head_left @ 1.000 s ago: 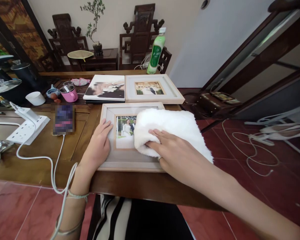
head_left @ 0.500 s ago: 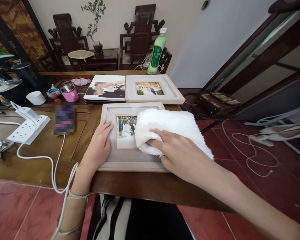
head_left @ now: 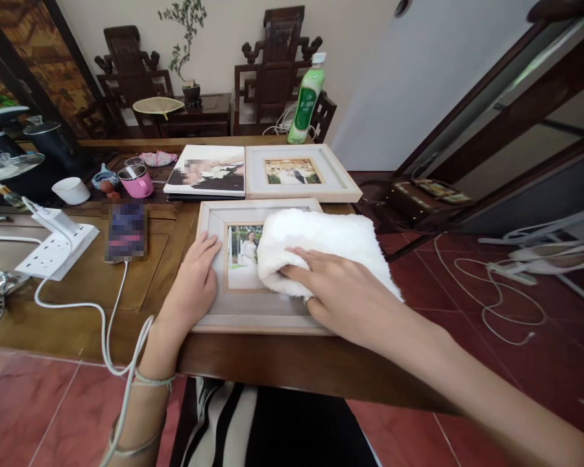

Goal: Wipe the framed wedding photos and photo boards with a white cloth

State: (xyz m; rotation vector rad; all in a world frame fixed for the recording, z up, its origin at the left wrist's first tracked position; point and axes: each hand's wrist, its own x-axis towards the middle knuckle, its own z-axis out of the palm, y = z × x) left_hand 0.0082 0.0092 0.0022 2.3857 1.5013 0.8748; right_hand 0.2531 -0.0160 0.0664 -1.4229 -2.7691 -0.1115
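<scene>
A photo frame with a pale wooden border lies flat near the table's front edge, a wedding picture behind its front. My left hand rests on the frame's left border, fingers stretched out and lying on it. In my right hand is a white fluffy cloth, bunched at its left end and pressed on the frame. The cloth covers the frame's right part and some of the picture. My fingertips are partly sunk in its fold.
Behind lie a second photo frame and a photo album. A green bottle stands at the back. Leftward are a pink mug, white cup, phone and power strip; a white cable crosses my left forearm.
My right hand and the cloth have slid slightly left over the frame, covering more of the picture. My left hand stays in place.
</scene>
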